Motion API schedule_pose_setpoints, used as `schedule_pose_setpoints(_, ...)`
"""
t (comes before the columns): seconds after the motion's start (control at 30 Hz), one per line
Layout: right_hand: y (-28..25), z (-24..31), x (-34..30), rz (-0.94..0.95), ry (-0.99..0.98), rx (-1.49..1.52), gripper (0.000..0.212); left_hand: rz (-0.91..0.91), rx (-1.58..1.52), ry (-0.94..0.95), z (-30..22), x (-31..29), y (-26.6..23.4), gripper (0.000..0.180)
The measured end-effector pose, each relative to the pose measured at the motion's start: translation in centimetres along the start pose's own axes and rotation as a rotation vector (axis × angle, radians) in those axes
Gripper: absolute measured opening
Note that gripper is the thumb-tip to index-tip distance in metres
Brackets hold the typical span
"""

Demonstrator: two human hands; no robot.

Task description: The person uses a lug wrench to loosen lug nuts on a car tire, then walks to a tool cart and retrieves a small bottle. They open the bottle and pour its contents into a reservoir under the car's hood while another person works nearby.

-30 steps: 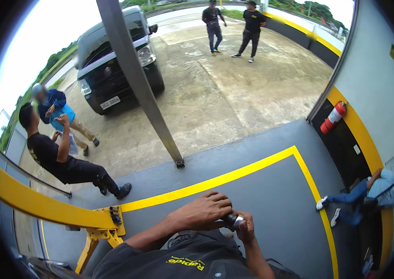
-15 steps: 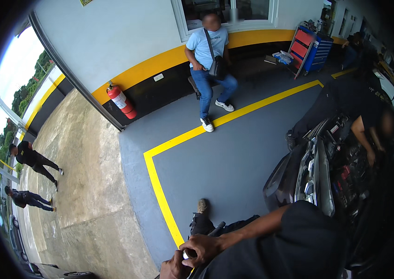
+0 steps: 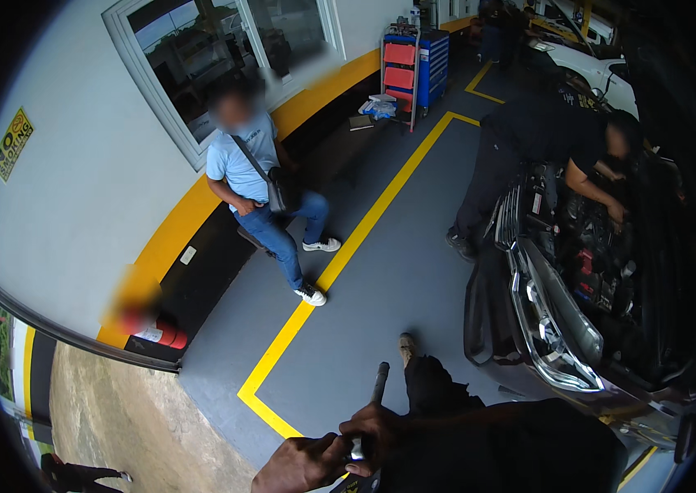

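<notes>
At the lower edge my two hands meet around what looks like a ratchet wrench (image 3: 381, 383), with a dark grip and a shiny rounded metal head. My right hand (image 3: 371, 429) is closed around it just below the grip, which sticks up past the knuckles. My left hand (image 3: 300, 465) is closed against the metal head from the left, its fingertips partly hidden behind the right hand. A black sleeve covers my right upper arm. To the right stands a dark car (image 3: 557, 337) with its engine bay exposed.
A co-worker (image 3: 545, 135) bends into the engine bay. Another person (image 3: 253, 181) in a light blue shirt sits by the wall. A blue tool cabinet (image 3: 432, 74) with a red-shelved cart (image 3: 400, 76) stands farther back. A fire extinguisher (image 3: 163, 333) hangs left; yellow lines (image 3: 381, 209) mark the grey floor.
My view has swung to the right, bringing more of the car into sight. The wrench's grip now points upward above my right hand. Both hands remain together on it.
</notes>
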State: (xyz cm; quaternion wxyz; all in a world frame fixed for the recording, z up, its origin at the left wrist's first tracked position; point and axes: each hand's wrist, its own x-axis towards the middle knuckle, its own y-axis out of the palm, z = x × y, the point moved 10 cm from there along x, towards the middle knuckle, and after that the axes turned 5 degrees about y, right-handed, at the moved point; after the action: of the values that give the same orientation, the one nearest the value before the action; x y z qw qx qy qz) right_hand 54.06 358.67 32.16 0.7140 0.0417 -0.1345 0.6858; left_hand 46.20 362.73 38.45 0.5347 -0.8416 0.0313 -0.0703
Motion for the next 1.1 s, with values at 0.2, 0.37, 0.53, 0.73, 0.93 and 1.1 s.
schedule_pose_setpoints(0.2, -16.1, -7.1, 5.2, -0.105, 0.121, 0.13, 0.039, 0.139, 0.003, 0.228, 10.7, 15.3, -1.7, 0.026)
schedule_pose_setpoints(0.37, -40.1, -9.4, 9.6, -0.528, -0.111, 0.799, 0.041, 0.216, 0.171, -0.366, 27.5, 24.2, -11.2, 0.025)
schedule_pose_setpoints(0.53, -51.1, -10.5, 17.5, -0.517, 0.019, 0.661, 0.05, -0.209, -0.224, -0.386, 33.5, 37.5, -9.5, 0.032)
schedule_pose_setpoints(0.73, -64.8, -12.3, 24.9, -0.428, -0.142, 0.767, 0.046, -0.522, -0.507, -0.353, 44.1, 55.7, -1.2, 0.057)
schedule_pose_setpoints(0.93, -85.1, -16.1, 33.6, -0.352, -0.236, 0.939, 0.06, -0.466, -0.604, -0.177, 55.6, 75.8, -2.6, 0.072)
schedule_pose_setpoints(1.1, -102.9, -15.4, 35.5, -0.417, -0.335, 0.94, 0.056, -0.137, -0.621, 0.193, 56.0, 97.7, -5.8, 0.049)
